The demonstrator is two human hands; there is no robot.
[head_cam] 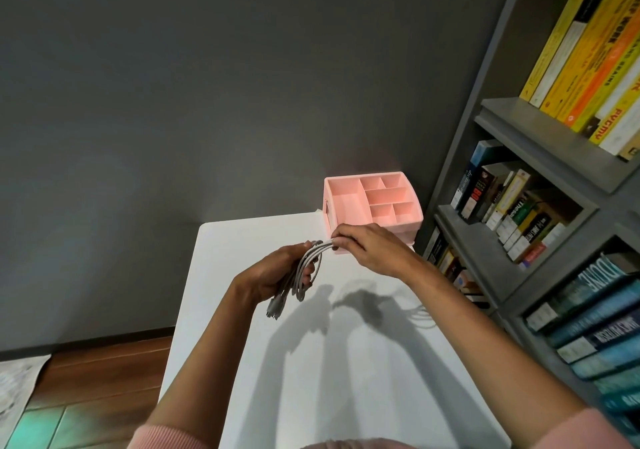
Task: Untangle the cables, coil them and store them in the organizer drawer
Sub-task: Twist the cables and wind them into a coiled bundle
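Grey cables (pixel 304 272) are held above the white surface (pixel 346 362), near the pink organizer (pixel 372 203) at the far right: left hand (pixel 277 275) closed round the loops, right hand (pixel 367 248) pinching the top strands. Risk: w/ a slack pinch, the coil could spring open & re-tangle.

Home study, packed grey bookshelf (pixel 540 178), white desk (pixel 346 362), wood floor (pixel 104 372)

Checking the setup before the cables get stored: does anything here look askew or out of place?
One thing: the pink organizer sits at the table's far right corner, apparently overhanging its edge. The grey cables are held between both hands, nothing spilled or damaged.
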